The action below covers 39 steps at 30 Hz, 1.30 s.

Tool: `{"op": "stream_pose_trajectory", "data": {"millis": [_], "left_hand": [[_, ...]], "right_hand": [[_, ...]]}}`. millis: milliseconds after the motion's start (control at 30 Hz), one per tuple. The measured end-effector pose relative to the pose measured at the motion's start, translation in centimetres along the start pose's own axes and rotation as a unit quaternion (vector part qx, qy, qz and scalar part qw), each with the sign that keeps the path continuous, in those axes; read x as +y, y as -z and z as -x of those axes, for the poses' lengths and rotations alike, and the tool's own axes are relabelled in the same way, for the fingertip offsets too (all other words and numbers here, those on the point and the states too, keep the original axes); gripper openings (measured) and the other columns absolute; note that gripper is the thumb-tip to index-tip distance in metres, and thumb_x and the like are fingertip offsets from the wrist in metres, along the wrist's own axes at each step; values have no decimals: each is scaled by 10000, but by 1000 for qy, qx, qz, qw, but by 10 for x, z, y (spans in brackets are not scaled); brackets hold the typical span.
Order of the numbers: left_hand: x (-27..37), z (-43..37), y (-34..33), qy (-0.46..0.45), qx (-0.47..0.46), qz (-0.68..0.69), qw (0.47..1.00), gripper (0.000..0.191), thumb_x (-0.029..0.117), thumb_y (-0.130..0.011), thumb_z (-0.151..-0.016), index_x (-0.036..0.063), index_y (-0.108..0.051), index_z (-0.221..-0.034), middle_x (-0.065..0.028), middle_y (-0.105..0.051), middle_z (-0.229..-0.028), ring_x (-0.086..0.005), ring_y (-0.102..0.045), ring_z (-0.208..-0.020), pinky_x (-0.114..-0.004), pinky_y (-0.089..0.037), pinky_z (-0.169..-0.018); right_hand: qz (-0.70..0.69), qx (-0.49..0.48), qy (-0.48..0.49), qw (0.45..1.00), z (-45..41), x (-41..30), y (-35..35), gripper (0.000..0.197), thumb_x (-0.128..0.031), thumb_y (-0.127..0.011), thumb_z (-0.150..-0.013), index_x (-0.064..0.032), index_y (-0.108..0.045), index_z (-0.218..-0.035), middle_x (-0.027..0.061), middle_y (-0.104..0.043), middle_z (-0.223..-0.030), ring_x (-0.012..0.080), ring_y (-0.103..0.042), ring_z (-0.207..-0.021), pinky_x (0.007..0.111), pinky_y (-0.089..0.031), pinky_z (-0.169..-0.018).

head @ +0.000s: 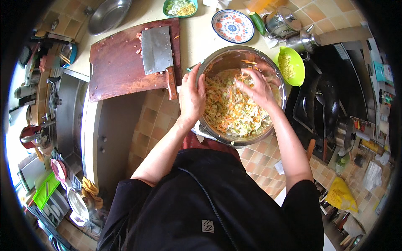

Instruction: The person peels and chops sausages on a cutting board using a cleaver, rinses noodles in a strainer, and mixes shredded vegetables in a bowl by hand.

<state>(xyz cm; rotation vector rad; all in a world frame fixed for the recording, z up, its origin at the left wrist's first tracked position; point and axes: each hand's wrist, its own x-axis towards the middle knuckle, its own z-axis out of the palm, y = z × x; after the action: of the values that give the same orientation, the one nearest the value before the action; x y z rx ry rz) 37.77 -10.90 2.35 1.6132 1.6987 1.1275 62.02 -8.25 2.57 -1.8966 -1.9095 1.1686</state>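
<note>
A large stainless-steel pot stands before me at the counter's edge. It holds a mix of shredded vegetables, pale pieces with orange strips that look like carrot. My left hand grips the pot's left rim, thumb towards the inside. Over the right part of the mix, inside the pot, is my right hand, its fingers spread and slightly blurred. Nothing shows in its grasp, and whether its fingertips touch the vegetables is hard to tell.
Left of the pot, a cleaver lies on a wooden cutting board with pinkish scraps. A patterned plate, a cucumber and a green bowl of yellow bits sit behind and right. A black wok rests on the stove.
</note>
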Motion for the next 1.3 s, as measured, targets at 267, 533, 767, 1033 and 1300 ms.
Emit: {"op": "stream_pose_trajectory", "data": {"millis": [267, 533, 767, 1033, 1300], "left_hand": [[-7, -3, -1, -12, 0, 19, 1000, 358, 172, -578, -1007, 76, -566, -1352, -228, -643, -1148, -404, -642, -1028, -444, -513, -891], [-3, -1, -3, 0, 13, 33, 999, 353, 151, -584, -1003, 79, -568, -1348, -220, -645, -1183, -391, -638, -1071, -439, -509, -915], [2, 1, 0, 15, 7, 20, 1000, 364, 128, -591, -998, 52, -554, -1352, -206, -647, -1149, -376, -624, -1082, -428, -497, -923], [6, 1, 4, 28, -15, 17, 999, 387, 66, -586, -993, 51, -541, -1377, -173, -637, -1052, -328, -600, -986, -395, -472, -891], [-4, 4, -3, 19, -9, 40, 999, 373, 84, -578, -1003, 55, -543, -1372, -186, -662, -1138, -320, -621, -1051, -385, -473, -926]], "right_hand": [[65, -146, 36, 987, -27, -77, -80, 489, -428, -620, -835, -90, -669, -1184, 227, -694, -1049, 363, -654, -1062, 466, -506, -964], [350, -118, 205, 906, 67, -47, -23, 572, -511, -727, -745, -189, -669, -1214, 137, -567, -1297, 340, -408, -1367, 590, -432, -1025], [347, -33, 92, 933, 62, -32, -27, 716, -562, -796, -691, -226, -626, -1300, 106, -447, -1436, 377, -391, -1341, 498, -504, -974], [349, -61, 107, 929, 29, -13, -42, 547, -486, -784, -727, -235, -691, -1204, 74, -555, -1282, 325, -506, -1168, 384, -578, -750], [312, -29, 91, 945, 18, -23, -49, 450, -361, -818, -685, -182, -706, -1083, 73, -593, -1106, 318, -560, -1064, 416, -578, -767]]}}
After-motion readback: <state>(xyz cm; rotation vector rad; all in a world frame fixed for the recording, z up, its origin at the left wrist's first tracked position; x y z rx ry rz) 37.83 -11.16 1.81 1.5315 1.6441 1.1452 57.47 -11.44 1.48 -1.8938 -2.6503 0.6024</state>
